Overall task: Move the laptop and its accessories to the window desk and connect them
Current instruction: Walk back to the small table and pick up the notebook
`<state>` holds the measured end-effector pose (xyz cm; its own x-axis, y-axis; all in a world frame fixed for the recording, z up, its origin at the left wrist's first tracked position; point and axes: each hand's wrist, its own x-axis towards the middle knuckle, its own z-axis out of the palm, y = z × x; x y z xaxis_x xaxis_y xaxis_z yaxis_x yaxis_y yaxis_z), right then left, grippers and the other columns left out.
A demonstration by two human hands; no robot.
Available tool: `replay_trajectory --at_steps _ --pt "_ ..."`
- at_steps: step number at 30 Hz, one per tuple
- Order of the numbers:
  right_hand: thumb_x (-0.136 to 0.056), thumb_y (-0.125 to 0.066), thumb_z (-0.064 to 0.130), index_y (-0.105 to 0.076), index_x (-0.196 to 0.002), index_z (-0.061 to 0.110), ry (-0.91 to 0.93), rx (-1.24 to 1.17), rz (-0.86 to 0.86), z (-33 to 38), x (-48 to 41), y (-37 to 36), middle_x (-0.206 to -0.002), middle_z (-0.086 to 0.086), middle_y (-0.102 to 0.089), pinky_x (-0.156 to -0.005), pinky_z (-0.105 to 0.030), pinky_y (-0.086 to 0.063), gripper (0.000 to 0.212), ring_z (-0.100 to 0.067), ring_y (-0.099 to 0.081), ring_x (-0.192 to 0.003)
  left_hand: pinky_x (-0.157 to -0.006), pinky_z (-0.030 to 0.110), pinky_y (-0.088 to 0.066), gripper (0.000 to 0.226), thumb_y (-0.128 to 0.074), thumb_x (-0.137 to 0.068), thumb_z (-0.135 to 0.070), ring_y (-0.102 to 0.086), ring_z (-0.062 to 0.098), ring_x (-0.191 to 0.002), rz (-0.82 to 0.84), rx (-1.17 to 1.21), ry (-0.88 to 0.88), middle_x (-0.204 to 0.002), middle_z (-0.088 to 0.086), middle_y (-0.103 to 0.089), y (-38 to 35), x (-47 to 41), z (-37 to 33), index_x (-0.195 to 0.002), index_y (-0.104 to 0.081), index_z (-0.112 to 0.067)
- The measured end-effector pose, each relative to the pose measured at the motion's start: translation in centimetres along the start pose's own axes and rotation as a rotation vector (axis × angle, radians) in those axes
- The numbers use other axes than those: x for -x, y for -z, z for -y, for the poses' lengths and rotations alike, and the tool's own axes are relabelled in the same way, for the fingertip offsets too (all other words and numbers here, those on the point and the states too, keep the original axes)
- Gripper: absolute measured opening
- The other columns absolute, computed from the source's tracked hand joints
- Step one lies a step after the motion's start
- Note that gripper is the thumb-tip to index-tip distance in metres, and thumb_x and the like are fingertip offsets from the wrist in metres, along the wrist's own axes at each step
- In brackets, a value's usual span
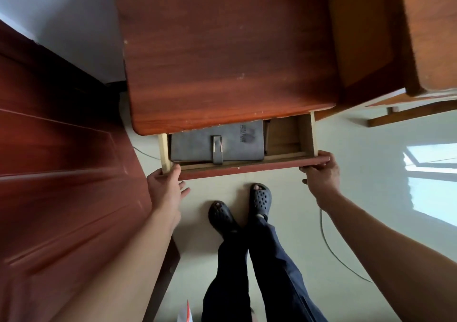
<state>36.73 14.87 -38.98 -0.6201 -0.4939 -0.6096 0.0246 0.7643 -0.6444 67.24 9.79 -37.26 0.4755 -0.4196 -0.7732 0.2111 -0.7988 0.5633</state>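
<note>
The wooden desk fills the far half of the view, and its drawer stands partly out from under the near edge. The person grips the drawer front at both ends. The left hand is closed round the left corner, thumb on top and fingers curled beneath. The right hand clasps the right end the same way.

The step in hand looks like working the drawer to get at what lies inside, though whether it is sliding out or in cannot be told. To do it well, both hands should pull evenly and straight toward the body, because a wide drawer held at its ends jams easily if one side leads. It should come out only far enough to free the contents, with a hand ready underneath so it does not drop off its runners. The person's feet are right below the drawer front.

A flat grey case with a strap closure lies in the left part of the drawer, its far edge hidden under the desk top. It may hold the laptop or an accessory, but that cannot be confirmed. It sits just beyond the left hand, slightly to its right, and well to the left of the right hand. The drawer's right part shows bare wood. A thin cable trails over the floor near the right forearm.
</note>
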Motion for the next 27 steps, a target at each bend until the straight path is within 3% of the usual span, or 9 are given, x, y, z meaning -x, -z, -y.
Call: replay_trajectory --at_steps 3,8,13,16,18,20,21,23,27 --pt "-0.08 -0.061 -0.008 -0.052 -0.107 0.024 -0.024 -0.01 0.046 -0.3 -0.2 0.3 -0.078 0.001 -0.061 -0.055 -0.026 -0.055 0.043 -0.015 -0.06 -0.069 -0.065 0.042 -0.06 0.017 -0.063 -0.085 -0.001 -0.063 0.03 -0.089 -0.108 0.136 0.085 -0.107 0.013 -0.057 -1.1 -0.5 -0.3 -0.09 -0.051 -0.012" --pt "-0.077 -0.064 -0.014 -0.053 -0.126 0.018 -0.103 0.083 0.159 -1.6 -1.7 0.8 -0.09 -0.004 -0.062 -0.066 -0.033 -0.057 0.06 -0.019 -0.062 -0.075 -0.072 0.047 -0.059 0.033 -0.059 -0.083 0.007 -0.058 0.035 -0.108 -0.152 0.162 0.257 -0.121 0.018 -0.056 -1.9 -2.3 1.3 -0.114 -0.052 -0.004" --pt "-0.079 -0.068 -0.006 -0.055 -0.13 0.019 -0.131 0.146 0.207 -2.5 -2.1 0.7 -0.1 -0.005 -0.066 -0.071 -0.035 -0.056 0.059 -0.022 -0.062 -0.084 -0.08 0.049 -0.057 0.031 -0.061 -0.081 0.008 -0.054 0.035 -0.113 -0.17 0.154 0.322 -0.125 0.019 -0.053 -2.3 -4.0 2.5 -0.108 -0.052 -0.005" --pt "-0.081 -0.068 0.008 -0.048 -0.137 0.023 0.033 0.502 0.065 -1.8 -1.5 0.3 -0.124 -0.008 -0.06 -0.086 -0.039 -0.05 0.061 -0.029 -0.058 -0.106 -0.072 0.046 -0.059 0.037 -0.063 -0.082 0.006 -0.054 0.035 -0.113 -0.161 0.164 0.34 -0.125 0.019 -0.053 -2.1 -4.0 2.6 -0.116 -0.051 -0.001" --pt "-0.081 -0.064 0.013 -0.045 -0.137 0.024 0.312 0.676 -0.097 -0.7 -0.2 -0.3 -0.135 -0.007 -0.05 -0.089 -0.04 -0.046 0.06 -0.028 -0.049 -0.119 -0.062 0.04 -0.06 0.038 -0.064 -0.083 0.001 -0.055 0.034 -0.109 -0.17 0.119 0.333 -0.122 0.016 -0.053 -2.0 -3.6 2.5 -0.118 -0.05 -0.002" --pt "-0.08 -0.062 0.013 -0.049 -0.131 0.021 0.542 0.613 -0.137 1.1 1.0 -1.4 -0.131 -0.005 -0.051 -0.088 -0.038 -0.047 0.054 -0.024 -0.048 -0.118 -0.062 0.039 -0.06 0.036 -0.064 -0.083 -0.004 -0.057 0.032 -0.105 -0.197 -0.047 0.256 -0.119 0.014 -0.054 -2.0 -2.8 2.0 -0.116 -0.048 -0.005" --pt "-0.08 -0.061 0.015 -0.052 -0.129 0.02 0.562 0.558 -0.09 2.0 1.3 -2.3 -0.127 -0.003 -0.055 -0.087 -0.035 -0.048 0.05 -0.021 -0.051 -0.113 -0.072 0.041 -0.059 0.039 -0.063 -0.084 -0.008 -0.058 0.034 -0.105 -0.202 -0.202 0.177 -0.121 0.015 -0.055 -2.0 -2.3 2.0 -0.119 -0.046 -0.006" --pt "-0.082 -0.062 0.022 -0.055 -0.125 0.02 0.432 0.505 0.049 3.7 1.3 -4.2 -0.114 0.002 -0.063 -0.076 -0.025 -0.044 0.043 -0.015 -0.056 -0.099 -0.09 0.042 -0.05 0.049 -0.063 -0.083 -0.012 -0.055 0.039 -0.111 -0.209 -0.54 -0.039 -0.127 0.018 -0.053 -1.6 -1.3 2.1 -0.127 -0.044 -0.008" --pt "-0.085 -0.069 0.037 -0.057 -0.124 0.014 0.07 0.376 0.313 5.9 -0.2 -8.3 -0.11 -0.001 -0.066 -0.075 -0.029 -0.051 0.047 -0.016 -0.062 -0.088 -0.097 0.041 -0.037 0.048 -0.062 -0.081 -0.011 -0.045 0.035 -0.12 -0.17 -0.813 -0.502 -0.129 0.016 -0.049 -1.2 1.6 2.2 -0.127 -0.051 -0.009"
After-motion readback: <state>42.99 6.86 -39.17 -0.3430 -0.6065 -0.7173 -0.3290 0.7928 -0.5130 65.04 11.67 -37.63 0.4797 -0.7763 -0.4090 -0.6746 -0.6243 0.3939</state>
